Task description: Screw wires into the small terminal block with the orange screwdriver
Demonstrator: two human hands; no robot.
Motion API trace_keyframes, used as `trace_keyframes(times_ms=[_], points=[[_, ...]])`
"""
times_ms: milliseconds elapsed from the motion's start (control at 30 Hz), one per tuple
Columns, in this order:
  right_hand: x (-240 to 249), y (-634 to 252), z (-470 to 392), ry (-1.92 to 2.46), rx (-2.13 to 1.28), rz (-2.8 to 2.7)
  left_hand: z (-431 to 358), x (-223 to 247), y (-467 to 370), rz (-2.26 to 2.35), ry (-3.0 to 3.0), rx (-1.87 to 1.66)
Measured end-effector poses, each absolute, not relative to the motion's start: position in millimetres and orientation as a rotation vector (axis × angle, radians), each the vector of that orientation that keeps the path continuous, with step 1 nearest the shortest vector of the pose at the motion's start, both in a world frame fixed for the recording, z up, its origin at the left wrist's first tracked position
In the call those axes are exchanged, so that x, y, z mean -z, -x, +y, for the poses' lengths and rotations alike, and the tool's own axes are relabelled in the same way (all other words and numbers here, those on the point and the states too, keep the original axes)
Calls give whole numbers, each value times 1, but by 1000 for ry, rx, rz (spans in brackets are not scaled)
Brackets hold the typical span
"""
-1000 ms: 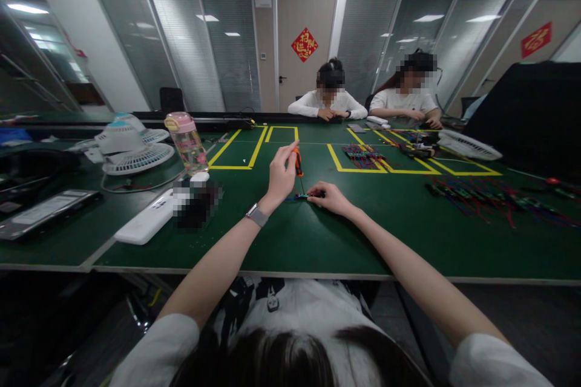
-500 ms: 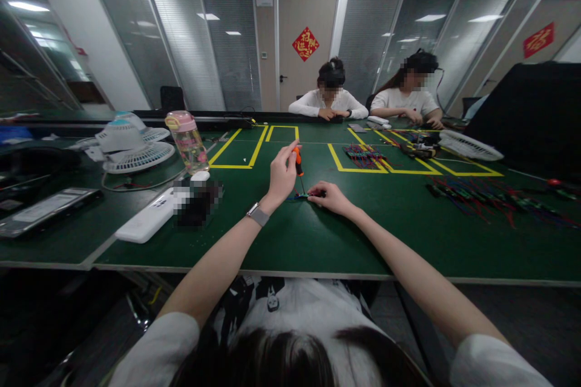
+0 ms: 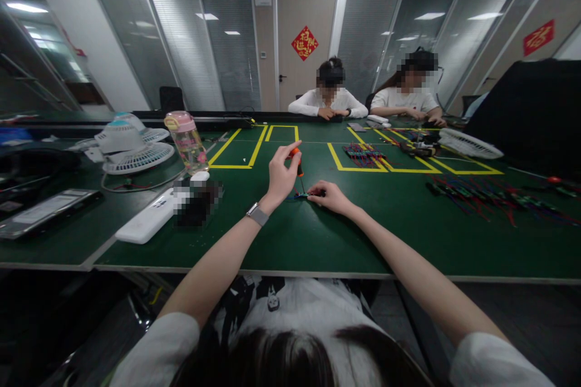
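Observation:
My left hand point(image 3: 284, 174), with a watch at the wrist, is closed round the handle of an orange and black screwdriver point(image 3: 299, 164). The screwdriver stands nearly upright, its thin shaft pointing down at a small green circuit board point(image 3: 301, 196) with wires on the green table point(image 3: 272, 248). From the right, my right hand point(image 3: 330, 196) pinches the board's right end, fingers low on the tabletop. Whether the tip sits in a screw is too small to tell.
At left are a white phone point(image 3: 147, 221), a pink-lidded bottle point(image 3: 187, 142) and white fans point(image 3: 138, 148). Wired boards lie in a pile point(image 3: 494, 196) at right and a bundle point(image 3: 363, 156) by yellow tape. Two people point(image 3: 333, 94) sit across the table.
The fingers of my left hand have shifted slightly round the screwdriver handle, hiding more of its top. My right hand stays on the board.

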State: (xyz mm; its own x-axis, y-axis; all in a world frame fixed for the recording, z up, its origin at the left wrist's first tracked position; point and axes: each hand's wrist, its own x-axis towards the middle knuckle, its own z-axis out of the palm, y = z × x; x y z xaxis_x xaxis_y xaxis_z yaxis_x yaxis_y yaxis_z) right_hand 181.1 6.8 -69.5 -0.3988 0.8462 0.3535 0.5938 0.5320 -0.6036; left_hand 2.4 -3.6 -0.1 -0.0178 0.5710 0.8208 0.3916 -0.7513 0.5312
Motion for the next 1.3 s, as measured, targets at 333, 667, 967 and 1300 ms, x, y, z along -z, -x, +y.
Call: trace_keyframes(times_ms=[333, 667, 967, 1300], points=[[71, -181, 7, 1144, -515, -2111, -3, 0, -2, 1001, -2101, -1804], [74, -182, 10, 1152, -583, -2086, -5, -2, -2, 1000, -2102, -1817], [73, -182, 8, 1142, -561, -2095, -7, -2, -2, 1079, -2099, -1857], [71, -181, 7, 1150, -560, -2094, -7, -1, -3, 1070, -2104, -1848]])
